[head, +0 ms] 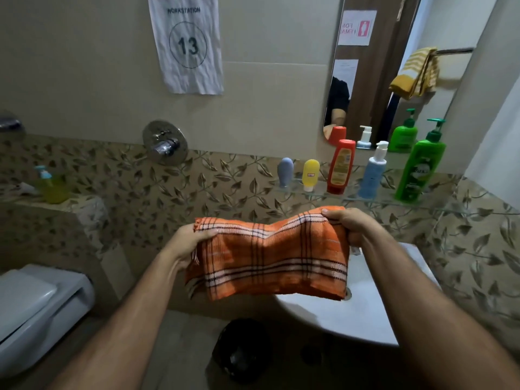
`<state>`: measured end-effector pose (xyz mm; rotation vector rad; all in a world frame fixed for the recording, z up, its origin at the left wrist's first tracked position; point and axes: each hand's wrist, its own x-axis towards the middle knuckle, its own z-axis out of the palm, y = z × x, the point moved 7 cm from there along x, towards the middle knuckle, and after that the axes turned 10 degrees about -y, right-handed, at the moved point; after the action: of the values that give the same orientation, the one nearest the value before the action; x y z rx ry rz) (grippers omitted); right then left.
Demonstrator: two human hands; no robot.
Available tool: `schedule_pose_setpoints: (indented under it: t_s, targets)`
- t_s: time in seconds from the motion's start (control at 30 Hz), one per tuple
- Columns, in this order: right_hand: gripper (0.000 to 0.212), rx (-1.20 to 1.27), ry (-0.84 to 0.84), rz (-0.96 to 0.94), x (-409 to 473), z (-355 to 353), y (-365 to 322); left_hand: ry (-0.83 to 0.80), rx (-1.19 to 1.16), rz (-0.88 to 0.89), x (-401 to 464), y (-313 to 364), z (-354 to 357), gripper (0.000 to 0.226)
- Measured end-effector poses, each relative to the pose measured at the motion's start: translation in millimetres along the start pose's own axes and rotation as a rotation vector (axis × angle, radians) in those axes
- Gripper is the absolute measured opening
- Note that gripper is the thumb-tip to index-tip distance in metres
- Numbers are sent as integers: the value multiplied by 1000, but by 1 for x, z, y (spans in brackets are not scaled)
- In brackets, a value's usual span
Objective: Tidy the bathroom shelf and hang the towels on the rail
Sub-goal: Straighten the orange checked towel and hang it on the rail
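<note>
Your left hand [189, 240] grips the near-left top edge of the towel [270, 257], fingers curled round the fringed corner. Your right hand [347, 225] pinches the opposite top corner, thumb on top, fingers folded under the cloth. Both holds look firm; neither hand has anything else in it.

The towel hangs between your two hands, in front of you and above the basin [332, 313], which lies just below and beyond your right wrist. It is orange with dark and white check lines, folded at least double, with its top edge sagging in the middle and loose threads showing at your left thumb.

Judged step: squaring the fold before hanging. To do it well, draw your hands slightly apart to take the sag out of the top edge, and level them, since your right sits higher than your left. Check that the lower layers line up before you move.

The rail [455, 50] shows only in the mirror [374, 88], up and right of your right hand, with a yellow towel [416, 73] already on it. Judged from the reflection, it is behind you, so you must turn. Keep both corners held while turning.

The shelf [374, 199], just beyond your right hand, carries five upright bottles.
</note>
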<state>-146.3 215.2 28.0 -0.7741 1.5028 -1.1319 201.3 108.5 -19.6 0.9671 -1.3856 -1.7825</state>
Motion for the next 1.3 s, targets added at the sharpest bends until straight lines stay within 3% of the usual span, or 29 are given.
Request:
schedule_pose_setpoints:
  t_s: [0.13,0.27,0.33,0.43,0.57,0.67,0.83,0.93,1.0,1.1,1.17,1.23,1.3]
  targets:
    - [50,81,-79,-115,-7,-12,-34,168,-14,91,-1,26,-11,77]
    - [85,-225,-86,-102,-5,-11,-11,207,6,140,-4,31,-10,71]
    - [76,-296,-61,-150,-4,-4,-2,214,62,132,-8,25,-14,65]
    - [57,-277,-153,-217,-9,11,-4,166,149,106,-11,20,-19,68]
    - [74,-432,-262,-210,-17,31,-9,147,345,131,-14,32,-17,72]
    - [63,-580,-86,-281,-18,24,-19,231,383,179,-18,41,-26,66]
    - [17,-760,166,-399,-28,7,-46,316,521,231,-28,50,-38,35]
    - [13,-932,311,-505,-38,13,-73,430,668,238,-31,47,-40,23]
    - [24,-1026,272,-526,-39,23,-87,459,726,188,-26,37,-45,18]
    - [23,-903,93,-560,-43,48,-102,563,916,51,-22,24,-49,25]
    - [21,-878,101,-624,-47,70,-112,671,967,26,-25,24,-37,35]
    - [17,-864,119,-671,-50,94,-119,644,891,171,-24,34,-6,36]
    - [15,-814,111,-611,-42,111,-116,474,744,380,-21,47,35,31]
